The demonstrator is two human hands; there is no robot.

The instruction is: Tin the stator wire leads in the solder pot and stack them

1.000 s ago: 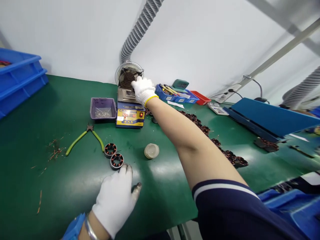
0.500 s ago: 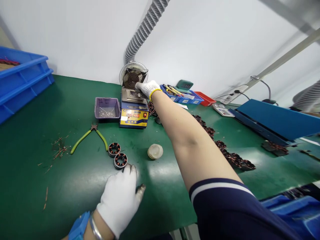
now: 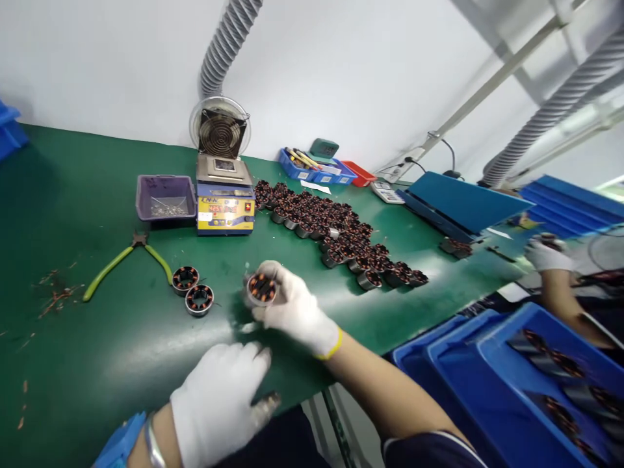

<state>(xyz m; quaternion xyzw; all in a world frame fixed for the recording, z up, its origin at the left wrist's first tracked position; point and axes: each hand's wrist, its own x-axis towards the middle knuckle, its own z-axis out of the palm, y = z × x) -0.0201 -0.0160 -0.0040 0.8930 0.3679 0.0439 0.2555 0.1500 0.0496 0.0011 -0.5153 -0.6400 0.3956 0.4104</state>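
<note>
Over the bench [image 3: 121, 351], we note the right grip [image 3: 295, 307] curled on a ring [image 3: 262, 290], by its rim, presumably sparing the coils [image 3: 254, 280]; the left grip [image 3: 221, 396], loosely spread, appears empty.

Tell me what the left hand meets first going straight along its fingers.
Probably the right hand, which holds a copper-wound ring. Depth is unclear, so the left hand might pass below it.
</note>
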